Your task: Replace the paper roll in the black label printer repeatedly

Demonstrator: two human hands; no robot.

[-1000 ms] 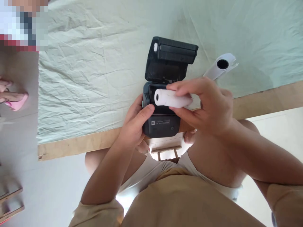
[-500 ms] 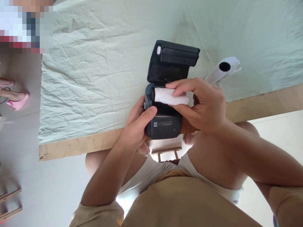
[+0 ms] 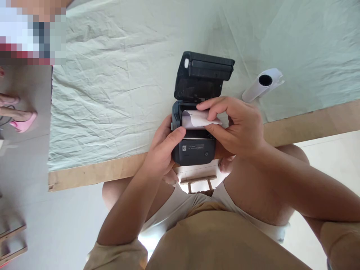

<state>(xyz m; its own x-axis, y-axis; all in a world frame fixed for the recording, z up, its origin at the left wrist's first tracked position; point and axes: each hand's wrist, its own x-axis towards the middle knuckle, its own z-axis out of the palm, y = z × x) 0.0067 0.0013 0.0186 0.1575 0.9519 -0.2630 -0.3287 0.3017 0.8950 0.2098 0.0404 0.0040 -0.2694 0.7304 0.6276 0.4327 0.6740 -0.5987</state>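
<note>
A small dark portable label printer (image 3: 194,152) is at the table's near edge, its hinged lid (image 3: 202,75) swung up and away from me. My left hand (image 3: 163,150) grips the printer's left side, thumb over the rim. In the paper compartment lies a white paper roll (image 3: 187,122) with a torn, loose end. My right hand (image 3: 239,125) pinches that loose end between thumb and fingers at the compartment's right side. Beyond the right hand, a second white paper roll (image 3: 253,88) with a black core stands on the cloth, its end partly unwound.
A pale green wrinkled cloth (image 3: 118,75) covers the table, with a bare wooden edge (image 3: 95,170) along the front. At the far left another person's foot in a pink slipper (image 3: 25,122) shows on the floor. Wooden stool parts (image 3: 14,236) are at lower left.
The paper roll has sunk deeper into the printer's compartment. Its torn loose end now shows, lifted by my right fingers. My left hand keeps its hold on the printer.
</note>
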